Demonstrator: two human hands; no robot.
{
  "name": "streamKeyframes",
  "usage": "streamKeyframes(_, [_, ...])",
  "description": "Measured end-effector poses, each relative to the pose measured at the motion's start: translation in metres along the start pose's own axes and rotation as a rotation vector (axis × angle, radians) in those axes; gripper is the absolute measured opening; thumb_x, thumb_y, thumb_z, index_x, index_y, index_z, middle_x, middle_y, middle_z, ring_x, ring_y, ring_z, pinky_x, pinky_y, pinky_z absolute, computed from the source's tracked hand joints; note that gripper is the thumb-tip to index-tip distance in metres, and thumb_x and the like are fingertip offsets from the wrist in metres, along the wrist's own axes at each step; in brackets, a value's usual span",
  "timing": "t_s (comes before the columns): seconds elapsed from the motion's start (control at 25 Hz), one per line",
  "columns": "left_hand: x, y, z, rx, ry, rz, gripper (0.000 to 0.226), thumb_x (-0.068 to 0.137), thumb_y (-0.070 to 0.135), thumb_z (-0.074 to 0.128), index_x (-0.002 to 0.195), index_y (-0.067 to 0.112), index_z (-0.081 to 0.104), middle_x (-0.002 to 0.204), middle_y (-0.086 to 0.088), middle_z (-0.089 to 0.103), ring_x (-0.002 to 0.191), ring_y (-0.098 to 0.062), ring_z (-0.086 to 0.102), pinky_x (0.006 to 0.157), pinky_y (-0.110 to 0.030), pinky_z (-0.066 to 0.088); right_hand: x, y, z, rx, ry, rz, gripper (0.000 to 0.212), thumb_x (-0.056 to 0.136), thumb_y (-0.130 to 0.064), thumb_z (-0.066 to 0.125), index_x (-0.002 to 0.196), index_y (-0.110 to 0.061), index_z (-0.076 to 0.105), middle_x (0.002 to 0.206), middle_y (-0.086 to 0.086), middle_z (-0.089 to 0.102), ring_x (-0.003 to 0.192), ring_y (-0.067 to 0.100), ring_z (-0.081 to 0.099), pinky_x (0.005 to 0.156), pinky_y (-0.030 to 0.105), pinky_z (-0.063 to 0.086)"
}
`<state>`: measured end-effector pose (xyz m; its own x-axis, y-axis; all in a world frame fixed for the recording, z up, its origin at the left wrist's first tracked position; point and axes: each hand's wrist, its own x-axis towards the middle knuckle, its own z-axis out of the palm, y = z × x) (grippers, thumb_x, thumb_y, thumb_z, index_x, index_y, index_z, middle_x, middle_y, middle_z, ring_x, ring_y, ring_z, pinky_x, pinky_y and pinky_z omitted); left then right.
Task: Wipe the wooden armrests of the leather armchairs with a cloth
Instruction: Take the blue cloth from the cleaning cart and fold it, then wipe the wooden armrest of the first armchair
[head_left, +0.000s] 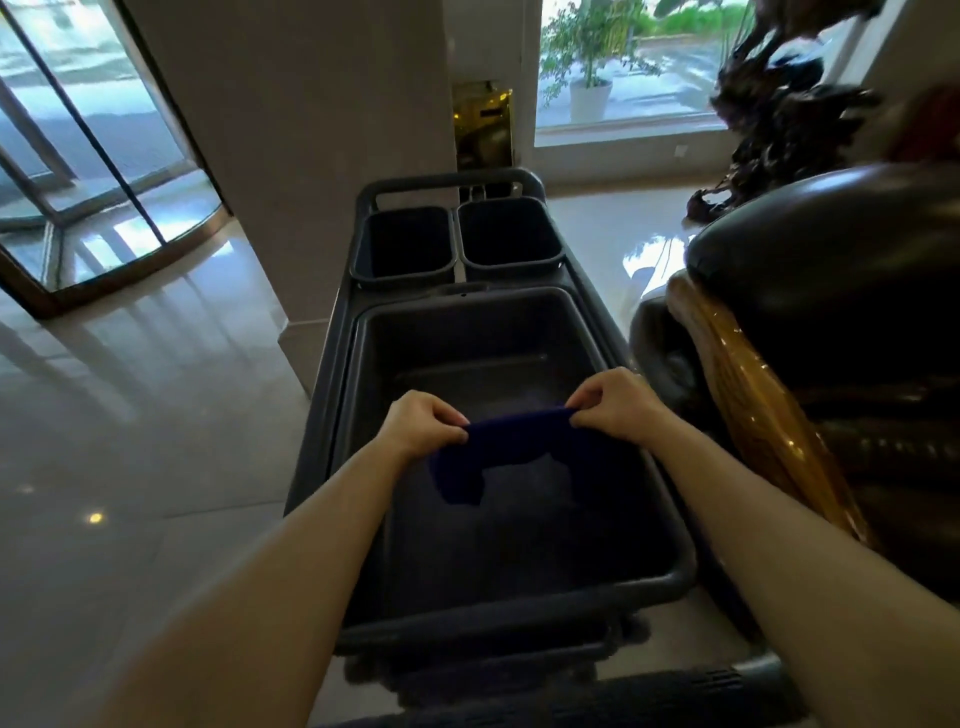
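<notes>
Both hands are closed on a dark blue cloth (511, 439). The left hand (423, 421) pinches one top end and the right hand (615, 400) pinches the other, so the cloth hangs stretched between them. It looks like the person is opening or folding it to get it ready for wiping. Under the hands is the big gray tub (670, 574) of a cleaning cart, and two small bins (405, 244) sit past the hands. Just to the right of the right hand is a dark leather armchair (831, 260) with a shiny wooden armrest (748, 374). No wiping has started yet.
</notes>
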<state>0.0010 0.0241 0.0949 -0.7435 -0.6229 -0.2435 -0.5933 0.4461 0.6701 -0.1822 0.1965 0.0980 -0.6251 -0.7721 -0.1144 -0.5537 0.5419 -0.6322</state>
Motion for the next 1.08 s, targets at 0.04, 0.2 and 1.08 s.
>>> streamKeyframes(0.04, [-0.003, 0.015, -0.006, -0.006, 0.002, 0.042, 0.015, 0.072, 0.014, 0.073, 0.087, 0.016, 0.074, 0.084, 0.001, 0.070, 0.073, -0.004, 0.060, 0.069, -0.018, 0.045, -0.008, -0.003, -0.016, -0.007, 0.036, -0.010, 0.016, 0.066, -0.015, 0.073, 0.071, -0.030, 0.072, 0.060, -0.020, 0.060, 0.063, -0.001, 0.057, 0.061, 0.016, 0.042])
streamKeyframes(0.2, [-0.016, 0.080, -0.014, -0.022, 0.016, 0.187, 0.014, 0.072, 0.013, 0.073, 0.085, 0.015, 0.074, 0.091, -0.004, 0.073, 0.085, -0.010, 0.063, 0.081, -0.024, 0.048, -0.040, -0.002, -0.080, -0.049, 0.169, -0.054, 0.015, 0.069, -0.013, 0.072, 0.082, -0.021, 0.074, 0.071, -0.008, 0.065, 0.066, 0.006, 0.058, 0.061, 0.015, 0.041])
streamKeyframes(1.08, [-0.004, 0.393, 0.350, -0.021, -0.112, 0.247, 0.015, 0.079, 0.009, 0.065, 0.092, 0.011, 0.072, 0.085, -0.001, 0.068, 0.071, -0.005, 0.058, 0.069, -0.022, 0.048, -0.155, 0.380, -0.332, -0.063, 0.164, 0.138, 0.018, 0.072, -0.019, 0.070, 0.068, -0.035, 0.062, 0.076, -0.010, 0.065, 0.071, 0.004, 0.063, 0.060, 0.024, 0.053])
